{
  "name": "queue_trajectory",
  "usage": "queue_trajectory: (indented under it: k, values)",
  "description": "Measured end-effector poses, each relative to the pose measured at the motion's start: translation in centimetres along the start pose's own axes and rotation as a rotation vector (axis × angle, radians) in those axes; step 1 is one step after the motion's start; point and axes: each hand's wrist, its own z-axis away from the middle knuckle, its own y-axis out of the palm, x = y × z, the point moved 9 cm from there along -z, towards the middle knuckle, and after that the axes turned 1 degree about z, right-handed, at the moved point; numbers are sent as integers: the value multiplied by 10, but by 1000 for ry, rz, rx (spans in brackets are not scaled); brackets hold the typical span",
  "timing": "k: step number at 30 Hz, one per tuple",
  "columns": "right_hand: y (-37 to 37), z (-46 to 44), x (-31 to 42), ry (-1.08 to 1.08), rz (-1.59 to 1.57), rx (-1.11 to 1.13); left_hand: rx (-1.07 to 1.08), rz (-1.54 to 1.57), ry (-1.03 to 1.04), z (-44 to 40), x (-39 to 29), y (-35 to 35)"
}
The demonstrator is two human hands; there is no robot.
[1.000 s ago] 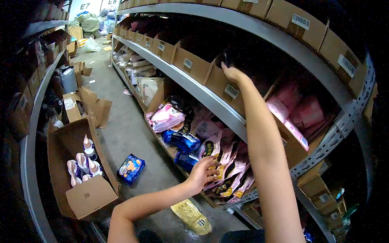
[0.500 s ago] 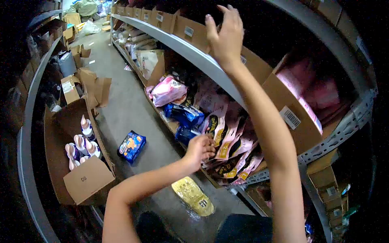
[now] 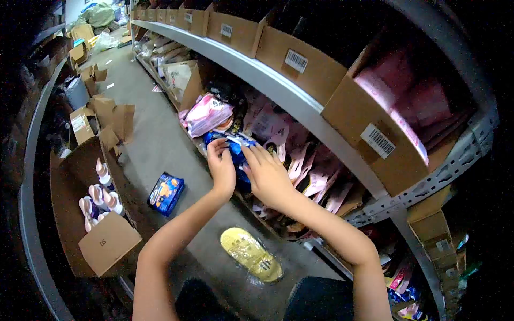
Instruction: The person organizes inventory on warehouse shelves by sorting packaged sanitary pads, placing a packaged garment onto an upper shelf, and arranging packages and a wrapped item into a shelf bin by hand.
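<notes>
Both of my hands are at a shiny blue packet (image 3: 242, 155) in the lower shelf's row of goods. My left hand (image 3: 222, 170) has its fingers curled at the packet's near left side. From the right, my right hand (image 3: 269, 179) grips it with fingers laid over its top, hiding much of it. A pink-and-white packet (image 3: 210, 114) lies just beyond. Pink packs with black and yellow print (image 3: 316, 179) stand to the right of my right hand.
On the floor lie another blue packet (image 3: 166, 194) with orange print and a yellow sole-shaped item (image 3: 250, 254) in clear wrap. A carton (image 3: 67, 214) of pump bottles (image 3: 101, 195) stands left. Barcoded boxes (image 3: 300, 67) line the shelf above a metal beam (image 3: 278, 85).
My right hand has come down from the upper shelf boxes to the blue packet. My left hand has moved left and up from the pink packs to the same packet. The view has shifted slightly.
</notes>
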Motion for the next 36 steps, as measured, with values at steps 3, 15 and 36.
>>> queue_trajectory:
  k: [3,15,36]
  values:
    - [-15,18,-6,-20,74,12,9,-69,133,-1,-11,8]
    - [-29,76,-24,-106,185,235,58,-362,321,12,-46,20]
    - [-39,129,-28,-211,149,293,222,-595,363,-27,-15,57]
